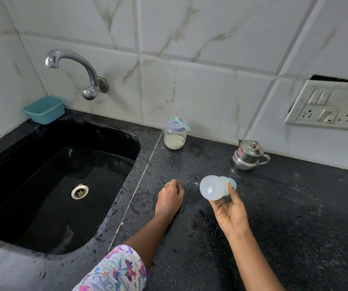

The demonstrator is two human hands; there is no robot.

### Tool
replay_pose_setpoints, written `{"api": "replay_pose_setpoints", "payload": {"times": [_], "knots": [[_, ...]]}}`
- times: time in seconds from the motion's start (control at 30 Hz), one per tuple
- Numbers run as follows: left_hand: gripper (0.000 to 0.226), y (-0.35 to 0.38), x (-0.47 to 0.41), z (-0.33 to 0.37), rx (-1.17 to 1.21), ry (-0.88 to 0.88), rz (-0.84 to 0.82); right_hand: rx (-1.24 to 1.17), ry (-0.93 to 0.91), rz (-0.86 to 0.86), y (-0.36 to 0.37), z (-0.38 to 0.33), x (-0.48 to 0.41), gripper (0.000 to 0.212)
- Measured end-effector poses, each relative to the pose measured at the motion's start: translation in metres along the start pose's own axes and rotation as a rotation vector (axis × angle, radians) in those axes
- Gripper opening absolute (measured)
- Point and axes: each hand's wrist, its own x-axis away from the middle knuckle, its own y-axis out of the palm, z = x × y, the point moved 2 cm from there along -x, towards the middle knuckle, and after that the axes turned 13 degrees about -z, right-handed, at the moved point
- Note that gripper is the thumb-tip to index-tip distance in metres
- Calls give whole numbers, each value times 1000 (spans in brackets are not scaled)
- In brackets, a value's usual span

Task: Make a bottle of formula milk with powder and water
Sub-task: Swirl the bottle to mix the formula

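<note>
My right hand (229, 213) holds a translucent baby bottle (214, 187) tipped on its side above the black counter (294, 217), its base toward me and its teal collar pointing away. My left hand (170, 197) rests on the counter left of the bottle, fingers curled under, and whether it holds anything is hidden. A glass jar of white powder (175, 136) with a pale lilac lid stands at the back by the wall, a teal scoop (179, 121) lying on its lid. A small lidded steel pot (248, 155) stands at the back right.
A black sink (59, 181) with a drain lies to the left, under a chrome tap (74, 68) on the tiled wall. A teal plastic tub (44, 110) sits at the sink's back corner. A switch and socket plate (328, 106) is on the right wall. Water drops speckle the counter.
</note>
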Motion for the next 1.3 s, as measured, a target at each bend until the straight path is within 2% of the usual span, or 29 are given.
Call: {"api": "replay_pose_setpoints", "payload": {"times": [0.1,0.2,0.33,0.47,0.5,0.67,0.8,0.93,1.1,1.23,1.3], "knots": [[10,0,0,0,4,2,-1,91,-33,5,1,1,-1,51],[10,0,1,0,1,3,1,194,-128,80,-1,-1,-2,65],[9,0,0,-1,-4,6,4,131,-169,113,-4,6,0,69],[9,0,0,0,-3,4,1,466,-151,63,-8,7,7,84],[9,0,0,0,-5,6,1,489,-160,66,-8,6,8,86],[11,0,0,0,-12,16,8,243,-213,126,-12,10,3,73],[11,1,1,0,-6,7,14,441,-164,56,-6,10,6,80],[11,0,1,0,-5,12,12,216,-238,122,-9,11,1,69],[10,0,1,0,-11,11,18,412,-200,47,-6,11,6,79],[12,-1,1,0,-6,14,13,266,-252,122,-12,13,5,70],[12,-1,1,0,-5,10,12,312,-231,94,-12,13,5,72]]}}
